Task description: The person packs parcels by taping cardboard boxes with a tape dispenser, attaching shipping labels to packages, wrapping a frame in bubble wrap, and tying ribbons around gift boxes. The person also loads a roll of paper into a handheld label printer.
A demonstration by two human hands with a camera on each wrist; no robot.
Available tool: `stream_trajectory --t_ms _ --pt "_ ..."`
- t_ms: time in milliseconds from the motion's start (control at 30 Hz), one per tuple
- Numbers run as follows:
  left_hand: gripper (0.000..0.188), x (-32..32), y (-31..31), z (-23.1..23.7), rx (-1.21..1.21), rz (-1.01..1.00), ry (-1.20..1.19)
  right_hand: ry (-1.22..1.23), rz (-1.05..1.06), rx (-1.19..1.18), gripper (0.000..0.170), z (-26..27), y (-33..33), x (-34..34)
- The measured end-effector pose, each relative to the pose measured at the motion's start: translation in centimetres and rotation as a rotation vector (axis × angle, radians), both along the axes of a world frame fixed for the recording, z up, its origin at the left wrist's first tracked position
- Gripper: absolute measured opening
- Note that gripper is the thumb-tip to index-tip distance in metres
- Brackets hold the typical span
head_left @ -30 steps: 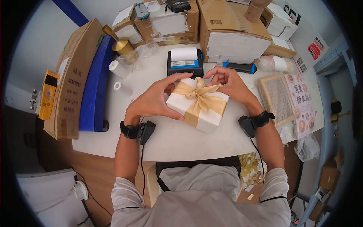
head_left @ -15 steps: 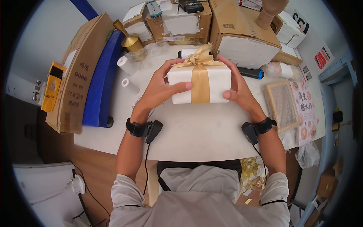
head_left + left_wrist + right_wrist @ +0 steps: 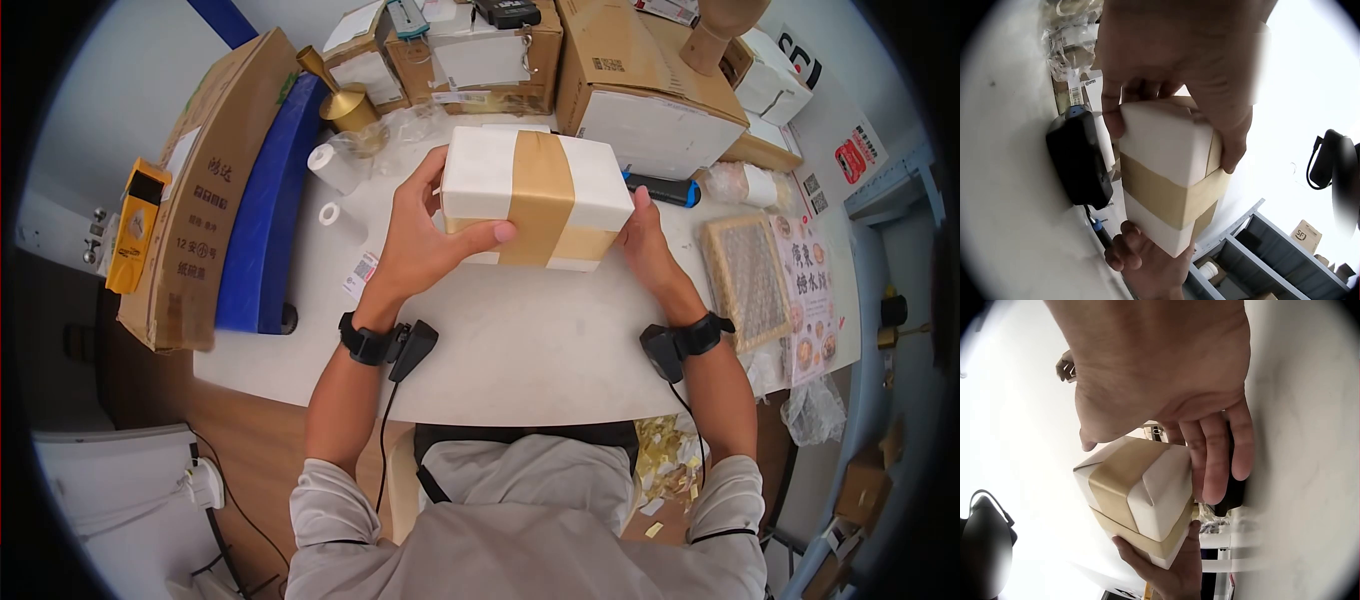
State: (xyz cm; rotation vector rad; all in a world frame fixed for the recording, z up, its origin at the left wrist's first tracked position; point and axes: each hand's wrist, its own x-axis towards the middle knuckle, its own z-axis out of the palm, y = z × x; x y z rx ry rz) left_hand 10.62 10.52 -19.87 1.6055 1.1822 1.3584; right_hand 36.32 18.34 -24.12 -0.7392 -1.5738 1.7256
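A white gift box [image 3: 480,170] is held up over the white table, tilted so that a plain ribboned face shows from above. Gold ribbon [image 3: 542,185] wraps it crosswise; the bow seen earlier is hidden now. My left hand [image 3: 420,235] grips the box's left end, thumb pressed over the near side and fingers behind. The right hand [image 3: 650,245] is at the other end, thumb up beside the corner. In the right wrist view that hand's fingers [image 3: 1215,462] are extended alongside the box, not curled round it.
Behind the box stands a black label printer [image 3: 1079,159]. A blue and black cutter [image 3: 668,190] lies to its right. White paper rolls [image 3: 340,218] and a small printed label [image 3: 360,274] are at left. Cardboard boxes [image 3: 650,75] line the back; a bubble-wrapped panel [image 3: 752,280] lies right.
The box was lifted from near the table with its bow upward, then rolled so the bow turned out of sight. The right hand went from the bow to the box's right end, and its hold has loosened.
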Motion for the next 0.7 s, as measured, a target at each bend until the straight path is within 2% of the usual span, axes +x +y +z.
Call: stream_trajectory --t_ms 67,167,700 --pt "0.077 0.12 -0.17 0.16 -0.050 -0.001 -0.106 -0.014 0.031 0.107 0.102 -0.23 -0.03 0.21" --pt "0.074 0.19 -0.33 0.58 -0.084 0.001 -0.118 -0.006 0.022 0.227 0.106 0.11 -0.39 0.17" --pt "0.078 0.40 -0.14 -0.22 -0.013 0.049 -0.073 -0.038 -0.008 0.271 0.107 0.43 -0.62 0.08"
